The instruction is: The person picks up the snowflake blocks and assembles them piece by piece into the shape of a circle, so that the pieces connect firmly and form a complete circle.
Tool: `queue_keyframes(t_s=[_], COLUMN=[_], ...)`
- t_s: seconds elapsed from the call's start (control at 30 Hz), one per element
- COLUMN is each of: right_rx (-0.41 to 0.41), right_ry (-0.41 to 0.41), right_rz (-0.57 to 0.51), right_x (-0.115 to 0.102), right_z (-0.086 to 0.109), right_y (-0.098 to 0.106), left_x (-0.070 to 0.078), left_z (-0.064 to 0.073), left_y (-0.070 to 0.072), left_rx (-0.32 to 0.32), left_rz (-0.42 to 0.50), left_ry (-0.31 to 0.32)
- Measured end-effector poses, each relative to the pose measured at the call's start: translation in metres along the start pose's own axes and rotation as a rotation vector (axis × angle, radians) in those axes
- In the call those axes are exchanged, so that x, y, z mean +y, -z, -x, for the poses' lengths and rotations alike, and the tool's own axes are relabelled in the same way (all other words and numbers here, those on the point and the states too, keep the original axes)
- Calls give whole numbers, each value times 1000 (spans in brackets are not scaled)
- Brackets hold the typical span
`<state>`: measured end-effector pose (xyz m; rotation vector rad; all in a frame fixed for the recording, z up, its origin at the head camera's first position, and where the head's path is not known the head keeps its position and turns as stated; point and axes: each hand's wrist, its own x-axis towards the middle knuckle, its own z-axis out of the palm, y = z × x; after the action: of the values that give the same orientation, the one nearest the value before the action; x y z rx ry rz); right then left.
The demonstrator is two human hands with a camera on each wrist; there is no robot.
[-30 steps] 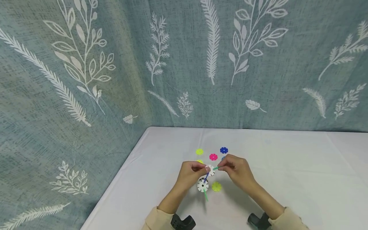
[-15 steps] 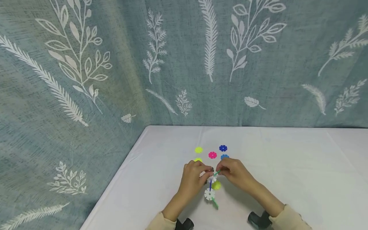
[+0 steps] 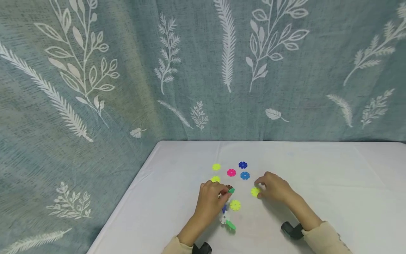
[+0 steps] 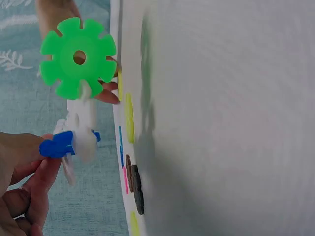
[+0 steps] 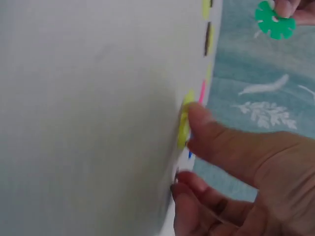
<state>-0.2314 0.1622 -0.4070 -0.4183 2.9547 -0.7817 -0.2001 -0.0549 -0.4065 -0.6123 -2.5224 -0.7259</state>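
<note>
In the head view my left hand (image 3: 209,199) pinches a joined piece made of notched plastic discs. A blue disc (image 4: 58,144) sits by its fingertips in the left wrist view, slotted with white discs (image 4: 84,118). One green disc (image 4: 78,59) stands at the piece's end; another green disc (image 3: 232,191) shows beside the left fingertips in the head view. My right hand (image 3: 275,187) is at a loose yellow disc (image 3: 255,192) on the table. Its thumb (image 5: 206,129) overlaps that disc in the right wrist view, the other fingers apart from it; contact is unclear.
Loose discs lie on the white table (image 3: 333,197): pink (image 3: 231,173), dark blue (image 3: 243,165), light blue (image 3: 245,175), several yellow, brown (image 4: 129,173) and black (image 4: 138,190). A leaf-patterned curtain (image 3: 203,70) stands behind. Black wrist devices (image 3: 292,230) sit at the cuffs.
My right hand has let go of the green disc, which stays on the joined piece, and moved right to a yellow disc. My left hand still holds the piece, now turned.
</note>
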Motion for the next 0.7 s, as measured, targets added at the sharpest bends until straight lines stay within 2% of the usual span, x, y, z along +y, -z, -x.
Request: queue_keyframes(t_s=[0.1, 0.23, 0.37, 0.5, 0.7], right_rx=[-29, -53, -67, -63, -31], right_ry=[-13, 39, 76, 62, 67], right_rz=[-9, -98, -288, -503, -625], right_x=[1, 1, -2, -11, -24], right_z=[-2, -3, -3, -2, 2], right_y=[-5, -6, -6, -6, -5], left_x=[-1, -2, -1, 1, 4], left_z=[0, 0, 0, -1, -2], left_y=[-1, -2, -2, -2, -1], left_rx=[-7, -5, -1, -15, -34], left_rz=[39, 61, 58, 36, 31], left_ry=[13, 11, -6, -7, -27])
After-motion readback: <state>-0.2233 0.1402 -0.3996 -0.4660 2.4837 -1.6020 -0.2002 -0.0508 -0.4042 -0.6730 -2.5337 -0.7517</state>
